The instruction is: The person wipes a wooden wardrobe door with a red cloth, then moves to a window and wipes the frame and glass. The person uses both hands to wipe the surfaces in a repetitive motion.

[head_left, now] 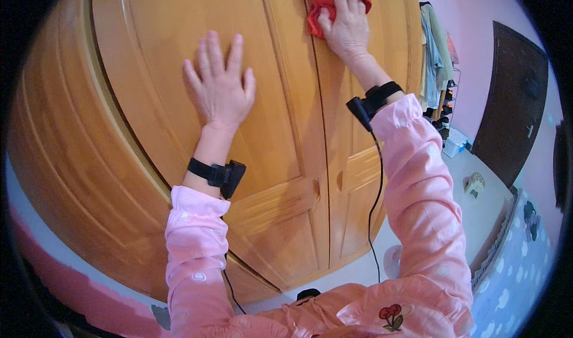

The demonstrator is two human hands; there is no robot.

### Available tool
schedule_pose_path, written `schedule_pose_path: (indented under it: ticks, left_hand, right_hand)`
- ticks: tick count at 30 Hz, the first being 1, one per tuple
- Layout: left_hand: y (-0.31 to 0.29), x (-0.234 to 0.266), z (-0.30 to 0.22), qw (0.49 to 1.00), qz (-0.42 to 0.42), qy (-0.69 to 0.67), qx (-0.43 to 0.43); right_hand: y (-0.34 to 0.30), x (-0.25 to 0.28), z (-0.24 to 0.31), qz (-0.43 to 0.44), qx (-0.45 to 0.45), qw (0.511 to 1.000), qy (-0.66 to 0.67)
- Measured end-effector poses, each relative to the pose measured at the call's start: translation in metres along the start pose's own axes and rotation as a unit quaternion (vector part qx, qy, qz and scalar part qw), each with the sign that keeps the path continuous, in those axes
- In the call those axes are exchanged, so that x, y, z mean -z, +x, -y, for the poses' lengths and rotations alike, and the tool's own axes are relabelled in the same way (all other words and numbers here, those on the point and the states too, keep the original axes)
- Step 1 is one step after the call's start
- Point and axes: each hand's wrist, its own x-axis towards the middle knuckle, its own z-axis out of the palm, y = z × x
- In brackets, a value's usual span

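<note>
A wooden wardrobe (pixel 239 129) with panelled doors fills most of the view in front of me. My left hand (pixel 219 90) is at its middle door, fingers spread and holding nothing; whether the palm fully touches the wood is hidden. Higher and to the right, my right hand (pixel 346 28) presses a bunched red cloth (pixel 316 19) against the door beside the vertical gap between two doors. Part of the cloth lies hidden under my fingers. Both wrists wear black straps with small devices and cables.
Clothes (pixel 436 51) hang on a rack to the right, above shelves with shoes. Beyond are a dark door (pixel 510 99), a small stool (pixel 475 184) on the pale floor, and a bed with a blue patterned cover (pixel 513 284). A black cable (pixel 376 207) dangles from my right wrist.
</note>
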Motion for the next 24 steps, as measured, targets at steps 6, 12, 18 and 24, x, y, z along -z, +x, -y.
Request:
schedule_pose_path:
  ticks: [6,12,18,24]
  left_hand:
    - [0.002,-0.017,-0.082,0.975,0.033,-0.159,-0.151]
    - [-0.001,-0.033,-0.11,0.971,0.072,-0.138,-0.182]
    - [0.0,-0.034,-0.111,0.973,0.047,-0.09,-0.208]
    - [-0.001,-0.034,-0.113,0.976,0.056,-0.077,-0.197]
  right_hand:
    - [-0.019,0.006,-0.017,0.039,0.059,0.998,-0.002]
    - [-0.027,0.014,-0.043,0.031,0.029,0.997,-0.059]
    - [-0.033,0.014,-0.028,0.007,-0.027,1.0,-0.01]
    - [-0.035,0.018,-0.032,0.037,0.102,0.994,-0.002]
